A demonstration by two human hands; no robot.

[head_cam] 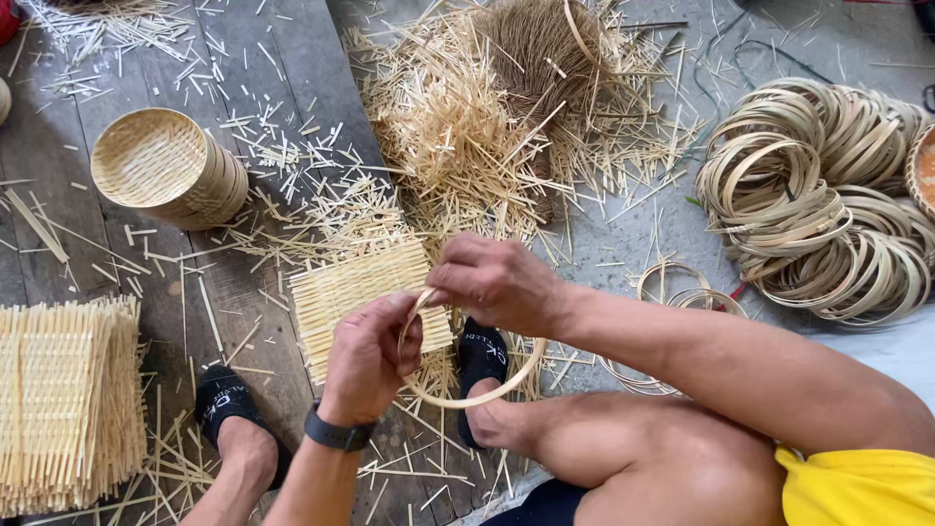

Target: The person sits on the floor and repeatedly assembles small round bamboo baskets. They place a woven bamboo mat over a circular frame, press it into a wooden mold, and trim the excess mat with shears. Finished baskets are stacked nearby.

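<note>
Weathered grey plank floor (pixel 58 175), strewn with pale bamboo offcuts. Left hand (pixel 370 356) and right hand (pixel 497 282) both pinch a thin round bamboo hoop (pixel 477 394), fingers closed on its upper rim, above a square woven bamboo mat (pixel 341 292). Stacked round woven baskets (pixel 166 166) sit toward the floor's far left; a pile of bamboo rings (pixel 818 195) lies at its right edge.

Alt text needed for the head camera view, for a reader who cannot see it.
Left hand and right hand hold a thin bamboo hoop above a flat woven bamboo mat on the plank floor. Finished baskets, bamboo offcuts and coiled hoops lie around.
</note>
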